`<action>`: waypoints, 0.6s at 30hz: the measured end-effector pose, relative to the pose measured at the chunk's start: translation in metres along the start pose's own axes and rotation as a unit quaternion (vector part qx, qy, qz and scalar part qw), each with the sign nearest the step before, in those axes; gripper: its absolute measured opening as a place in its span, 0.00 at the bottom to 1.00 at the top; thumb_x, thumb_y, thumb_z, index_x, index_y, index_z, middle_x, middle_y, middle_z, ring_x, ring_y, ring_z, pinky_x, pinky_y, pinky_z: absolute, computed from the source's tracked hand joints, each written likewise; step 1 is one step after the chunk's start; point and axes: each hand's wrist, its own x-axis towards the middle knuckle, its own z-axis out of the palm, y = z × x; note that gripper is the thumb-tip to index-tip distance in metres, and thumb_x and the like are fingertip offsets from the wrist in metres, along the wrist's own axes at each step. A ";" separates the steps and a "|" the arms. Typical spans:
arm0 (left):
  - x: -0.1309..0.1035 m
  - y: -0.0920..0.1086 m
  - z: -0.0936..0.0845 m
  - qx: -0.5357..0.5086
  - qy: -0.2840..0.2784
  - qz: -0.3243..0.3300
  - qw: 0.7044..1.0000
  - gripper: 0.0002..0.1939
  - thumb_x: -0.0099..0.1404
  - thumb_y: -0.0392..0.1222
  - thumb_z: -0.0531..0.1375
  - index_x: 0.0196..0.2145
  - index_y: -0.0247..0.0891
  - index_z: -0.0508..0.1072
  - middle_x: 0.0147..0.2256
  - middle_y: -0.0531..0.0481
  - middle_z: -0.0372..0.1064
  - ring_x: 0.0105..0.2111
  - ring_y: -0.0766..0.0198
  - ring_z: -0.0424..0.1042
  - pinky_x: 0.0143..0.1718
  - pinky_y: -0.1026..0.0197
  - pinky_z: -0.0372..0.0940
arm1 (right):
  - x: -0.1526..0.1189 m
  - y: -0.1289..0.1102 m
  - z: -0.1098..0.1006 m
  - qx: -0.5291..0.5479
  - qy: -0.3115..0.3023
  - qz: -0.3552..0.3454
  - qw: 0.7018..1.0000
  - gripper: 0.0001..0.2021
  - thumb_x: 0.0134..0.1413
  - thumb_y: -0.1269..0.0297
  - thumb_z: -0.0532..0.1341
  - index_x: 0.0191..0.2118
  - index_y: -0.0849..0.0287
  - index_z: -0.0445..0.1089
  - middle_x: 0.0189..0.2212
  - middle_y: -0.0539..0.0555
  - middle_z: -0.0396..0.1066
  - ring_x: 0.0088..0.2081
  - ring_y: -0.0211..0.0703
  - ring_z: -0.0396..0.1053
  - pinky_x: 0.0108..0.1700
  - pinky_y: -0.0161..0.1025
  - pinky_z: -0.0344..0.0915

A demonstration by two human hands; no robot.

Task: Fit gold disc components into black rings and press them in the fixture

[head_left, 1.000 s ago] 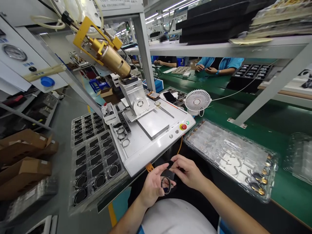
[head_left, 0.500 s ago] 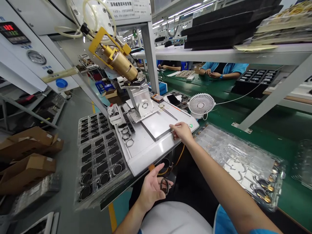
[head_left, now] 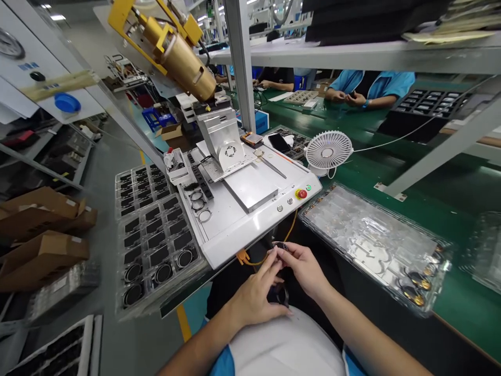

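Observation:
My left hand (head_left: 256, 295) and my right hand (head_left: 303, 269) meet above my lap, in front of the machine's front edge. A dark ring-shaped part (head_left: 279, 245) shows at their touching fingertips, pinched by my right hand. Lower down, a second dark ring (head_left: 282, 295) lies against the palm side of my left hand, partly hidden by its fingers. Beyond my hands stands the white machine base (head_left: 235, 235), with a metal plate (head_left: 250, 190) on it. Several thin rings (head_left: 204, 215) lie on its left part.
Trays of black parts (head_left: 156, 235) are at the left, a clear plastic tray (head_left: 368, 235) at the right. A gold cylinder (head_left: 190, 65) hangs over the machine. A white fan (head_left: 327, 151), tweezers (head_left: 274, 167) and a red button (head_left: 301, 194) are behind. People (head_left: 368, 89) sit across the bench.
My right hand has come back from the machine's front buttons to my left hand, and their fingertips now meet at a dark ring. The view has shifted, uncovering the red button.

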 end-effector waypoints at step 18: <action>-0.005 -0.021 -0.002 0.080 -0.015 0.110 0.991 0.48 0.52 0.49 0.76 0.66 0.47 0.60 0.72 0.30 0.46 0.48 0.47 0.81 0.50 0.46 0.77 | -0.005 -0.009 -0.015 -0.016 0.002 0.057 0.998 0.23 0.34 0.51 0.80 0.32 0.62 0.77 0.24 0.52 0.75 0.24 0.40 0.73 0.29 0.36 0.74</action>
